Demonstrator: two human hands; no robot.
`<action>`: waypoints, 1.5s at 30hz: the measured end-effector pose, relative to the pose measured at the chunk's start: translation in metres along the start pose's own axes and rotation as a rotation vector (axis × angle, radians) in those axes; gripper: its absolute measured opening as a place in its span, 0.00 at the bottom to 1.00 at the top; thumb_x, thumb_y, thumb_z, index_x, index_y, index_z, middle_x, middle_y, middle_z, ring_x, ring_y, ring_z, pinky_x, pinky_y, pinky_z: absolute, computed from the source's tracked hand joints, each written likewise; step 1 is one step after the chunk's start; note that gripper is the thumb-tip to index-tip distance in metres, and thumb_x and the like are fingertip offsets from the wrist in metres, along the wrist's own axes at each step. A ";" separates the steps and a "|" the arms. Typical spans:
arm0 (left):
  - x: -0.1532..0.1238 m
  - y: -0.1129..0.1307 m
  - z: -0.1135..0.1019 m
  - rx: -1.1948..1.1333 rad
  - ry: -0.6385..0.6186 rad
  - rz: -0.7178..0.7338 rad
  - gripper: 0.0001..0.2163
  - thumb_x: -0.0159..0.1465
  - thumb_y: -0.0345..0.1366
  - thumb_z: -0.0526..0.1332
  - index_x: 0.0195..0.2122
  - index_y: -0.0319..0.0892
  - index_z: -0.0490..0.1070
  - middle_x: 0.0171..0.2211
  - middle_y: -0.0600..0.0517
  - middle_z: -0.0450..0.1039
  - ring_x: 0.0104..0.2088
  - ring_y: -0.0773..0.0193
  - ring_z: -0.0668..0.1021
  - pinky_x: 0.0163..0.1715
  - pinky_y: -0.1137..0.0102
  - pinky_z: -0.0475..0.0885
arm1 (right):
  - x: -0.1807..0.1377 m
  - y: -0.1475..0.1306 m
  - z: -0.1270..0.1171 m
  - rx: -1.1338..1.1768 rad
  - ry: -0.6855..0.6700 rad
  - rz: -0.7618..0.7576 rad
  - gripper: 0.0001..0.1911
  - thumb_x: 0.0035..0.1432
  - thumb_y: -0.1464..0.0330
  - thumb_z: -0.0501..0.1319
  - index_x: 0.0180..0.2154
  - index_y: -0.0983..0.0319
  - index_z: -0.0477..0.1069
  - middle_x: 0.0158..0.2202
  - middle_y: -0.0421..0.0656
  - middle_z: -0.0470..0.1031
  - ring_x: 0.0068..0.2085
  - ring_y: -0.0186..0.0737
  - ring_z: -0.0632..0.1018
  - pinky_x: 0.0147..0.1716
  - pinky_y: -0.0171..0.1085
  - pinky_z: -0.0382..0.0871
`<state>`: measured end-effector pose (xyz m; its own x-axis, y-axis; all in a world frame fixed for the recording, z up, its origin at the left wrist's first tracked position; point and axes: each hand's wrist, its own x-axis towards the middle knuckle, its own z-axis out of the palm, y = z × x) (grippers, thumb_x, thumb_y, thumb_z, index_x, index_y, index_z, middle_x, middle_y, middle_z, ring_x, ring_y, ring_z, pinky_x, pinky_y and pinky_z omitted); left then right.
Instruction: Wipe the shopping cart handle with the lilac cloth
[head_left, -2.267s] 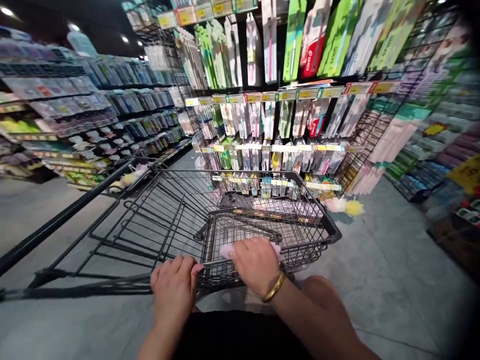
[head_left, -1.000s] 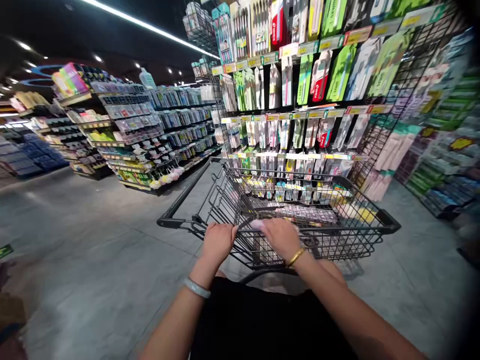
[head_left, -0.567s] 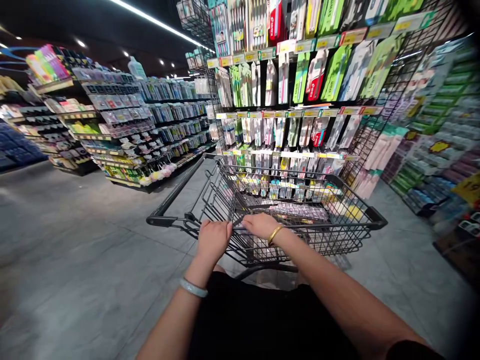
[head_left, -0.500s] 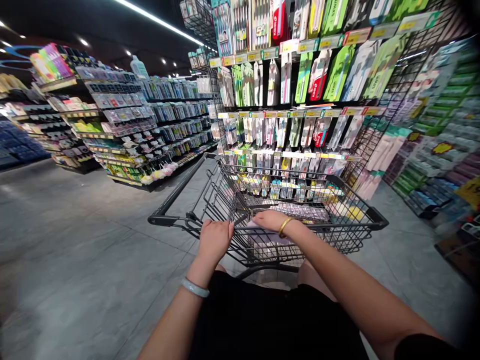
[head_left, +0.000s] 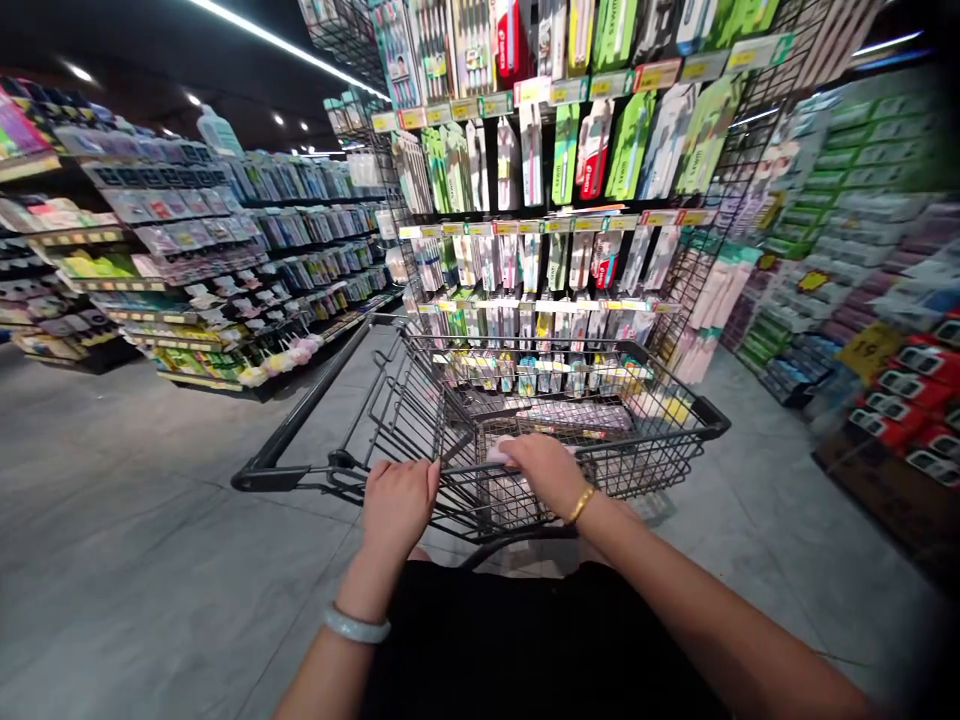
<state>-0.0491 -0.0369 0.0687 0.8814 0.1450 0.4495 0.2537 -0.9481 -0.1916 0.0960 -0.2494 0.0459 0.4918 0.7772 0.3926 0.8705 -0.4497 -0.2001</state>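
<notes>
A dark wire shopping cart (head_left: 360,470) stands sideways right in front of me. My left hand (head_left: 397,500) is closed around its near side rail, left of the middle. Farther right along the same rail, my right hand (head_left: 544,472) reaches across it with curled fingers. A pale pinkish item (head_left: 496,452) shows at those fingertips; its kind I cannot make out. Inside the basket lies a long packet with a purplish pattern (head_left: 581,414). Beside it, towards the right end, is something yellow and white (head_left: 671,408).
Beyond the cart rises a wire rack of packaged toothbrushes (head_left: 525,160) with price strips. Stocked shelves (head_left: 195,230) line the left. Green and purple packs (head_left: 847,200) are stacked on the right, near a red display (head_left: 911,390). Grey floor (head_left: 150,560) surrounds the cart.
The view has shifted, so the rack and cart sit farther left and the red display shows more. My right hand's fingers are more curled, with the pale item at their tips. My left hand stays on the rail.
</notes>
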 end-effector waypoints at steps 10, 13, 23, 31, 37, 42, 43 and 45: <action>0.003 0.007 0.001 0.052 -0.039 -0.021 0.20 0.70 0.42 0.44 0.27 0.43 0.69 0.27 0.47 0.76 0.32 0.55 0.77 0.41 0.61 0.59 | -0.058 0.033 0.021 0.014 0.386 0.111 0.19 0.62 0.73 0.53 0.52 0.55 0.71 0.52 0.44 0.73 0.57 0.44 0.69 0.60 0.49 0.57; 0.002 0.006 -0.001 0.063 -0.056 -0.012 0.20 0.70 0.42 0.44 0.27 0.44 0.69 0.27 0.48 0.76 0.32 0.55 0.77 0.42 0.61 0.60 | -0.069 0.057 0.015 0.054 0.317 0.020 0.23 0.60 0.76 0.53 0.54 0.52 0.70 0.53 0.42 0.73 0.58 0.42 0.68 0.61 0.48 0.58; 0.039 0.072 -0.003 -0.178 -0.122 0.027 0.22 0.70 0.44 0.42 0.30 0.44 0.72 0.31 0.48 0.78 0.37 0.56 0.78 0.47 0.61 0.62 | -0.074 0.051 0.018 0.114 0.482 0.316 0.21 0.60 0.74 0.49 0.49 0.54 0.73 0.53 0.41 0.74 0.60 0.41 0.67 0.64 0.50 0.55; 0.109 0.136 0.009 -0.349 -0.384 0.301 0.26 0.69 0.55 0.40 0.43 0.45 0.74 0.36 0.45 0.79 0.38 0.57 0.79 0.33 0.69 0.64 | -0.091 0.114 0.015 0.036 0.702 0.504 0.21 0.60 0.74 0.49 0.52 0.60 0.70 0.53 0.46 0.74 0.64 0.44 0.63 0.65 0.57 0.50; 0.135 0.184 0.030 -0.430 -0.532 0.372 0.34 0.66 0.61 0.36 0.43 0.44 0.75 0.37 0.43 0.79 0.38 0.55 0.80 0.33 0.67 0.67 | -0.090 0.096 0.039 0.083 0.564 0.539 0.24 0.62 0.75 0.45 0.54 0.57 0.70 0.59 0.43 0.68 0.68 0.39 0.55 0.65 0.44 0.55; 0.143 0.176 0.045 -0.454 -0.678 0.329 0.35 0.64 0.63 0.36 0.32 0.43 0.75 0.30 0.44 0.79 0.29 0.57 0.80 0.28 0.68 0.66 | -0.113 0.155 0.025 0.048 0.613 0.718 0.25 0.60 0.74 0.43 0.56 0.62 0.67 0.64 0.47 0.61 0.68 0.41 0.55 0.65 0.49 0.54; 0.145 0.173 0.047 -0.460 -0.694 0.318 0.35 0.63 0.64 0.36 0.31 0.43 0.75 0.29 0.44 0.79 0.28 0.58 0.79 0.28 0.68 0.66 | -0.113 0.166 0.023 0.047 0.697 0.845 0.25 0.60 0.73 0.43 0.57 0.65 0.64 0.64 0.50 0.60 0.68 0.41 0.54 0.64 0.49 0.55; 0.148 0.168 0.048 -0.448 -0.724 0.293 0.36 0.63 0.64 0.36 0.31 0.43 0.75 0.29 0.45 0.80 0.26 0.58 0.79 0.27 0.68 0.66 | -0.104 0.171 0.027 0.064 0.811 1.019 0.27 0.61 0.73 0.42 0.60 0.67 0.59 0.66 0.53 0.56 0.69 0.41 0.51 0.63 0.49 0.56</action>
<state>0.1429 -0.1615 0.0610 0.9599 -0.1207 -0.2529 -0.0662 -0.9746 0.2140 0.1946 -0.3955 -0.0532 0.7943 -0.3940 0.4625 0.1267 -0.6371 -0.7603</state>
